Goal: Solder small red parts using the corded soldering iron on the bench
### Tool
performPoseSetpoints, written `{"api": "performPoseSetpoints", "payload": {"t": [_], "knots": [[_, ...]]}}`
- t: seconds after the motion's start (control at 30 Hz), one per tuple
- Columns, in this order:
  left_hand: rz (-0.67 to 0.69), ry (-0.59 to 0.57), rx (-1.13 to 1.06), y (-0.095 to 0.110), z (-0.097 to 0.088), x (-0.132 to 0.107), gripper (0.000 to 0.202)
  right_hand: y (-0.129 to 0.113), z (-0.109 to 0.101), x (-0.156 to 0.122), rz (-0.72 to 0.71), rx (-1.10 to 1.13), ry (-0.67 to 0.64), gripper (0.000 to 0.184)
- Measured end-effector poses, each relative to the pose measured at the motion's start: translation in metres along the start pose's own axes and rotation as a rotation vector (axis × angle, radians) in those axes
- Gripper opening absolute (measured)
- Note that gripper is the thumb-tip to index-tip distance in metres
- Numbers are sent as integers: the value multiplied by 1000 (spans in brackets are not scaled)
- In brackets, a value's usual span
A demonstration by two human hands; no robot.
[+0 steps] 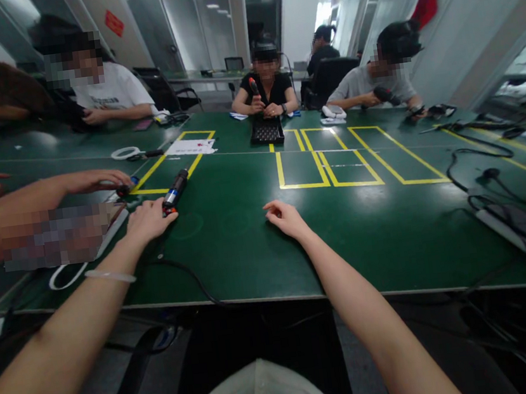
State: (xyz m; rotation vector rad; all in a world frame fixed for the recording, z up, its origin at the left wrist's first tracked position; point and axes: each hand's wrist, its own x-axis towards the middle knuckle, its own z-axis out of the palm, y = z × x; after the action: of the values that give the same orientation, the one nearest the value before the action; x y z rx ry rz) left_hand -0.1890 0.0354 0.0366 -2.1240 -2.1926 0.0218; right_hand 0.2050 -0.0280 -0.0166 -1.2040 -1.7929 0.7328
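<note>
the near edge of the green table runs straight across in front of the seated person, and a broad stretch of green surface lies between the two hands. beyond it, yellow tape rectangles mark the top.

on the left, space is tighter: a neighbour's hand and forearm reach in just beside the person's own, with a white strap looped near the bracelet. a dark cable crosses towards the near edge. farther off lie a white paper and a black tray, the tray in front of a co-worker. cables crowd the right side.

the black tool, with a blue band and red at its near end, sits left of the middle. the left hand touches that near end; i cannot tell whether its fingers close round it. the right hand is half open, fingers loosely bent, well apart from the tool.
</note>
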Motion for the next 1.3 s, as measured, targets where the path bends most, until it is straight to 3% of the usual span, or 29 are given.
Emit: {"api": "performPoseSetpoints", "payload": {"t": [0.23, 0.37, 0.57, 0.73, 0.87, 1.0, 1.1, 1.3], "knots": [[132, 267, 161, 15, -7, -19, 46, -1, -1, 0, 5, -14, -15, 22], [127, 298, 227, 19, -7, -21, 38, -2, -2, -1, 10, -13, -17, 21], [122, 325, 183, 35, -17, -24, 44, -2, -2, 0, 9, -11, -15, 20], [223, 119, -228, 83, -18, -35, 39, -1, 0, 0, 1, 3, -6, 19], [448, -146, -764, 141, -5, -42, 37, 1, 1, 2, 11, 97, -2, 20], [439, -335, -1238, 189, 7, -46, 48, 2, 1, 5, 84, 284, -12, 22], [424, -388, -1382, 204, 11, -49, 53, 0, 1, 5, 128, 383, -65, 23], [418, -409, -1445, 201, 17, -53, 54, -1, 5, 3, 67, 462, -171, 29]]}}
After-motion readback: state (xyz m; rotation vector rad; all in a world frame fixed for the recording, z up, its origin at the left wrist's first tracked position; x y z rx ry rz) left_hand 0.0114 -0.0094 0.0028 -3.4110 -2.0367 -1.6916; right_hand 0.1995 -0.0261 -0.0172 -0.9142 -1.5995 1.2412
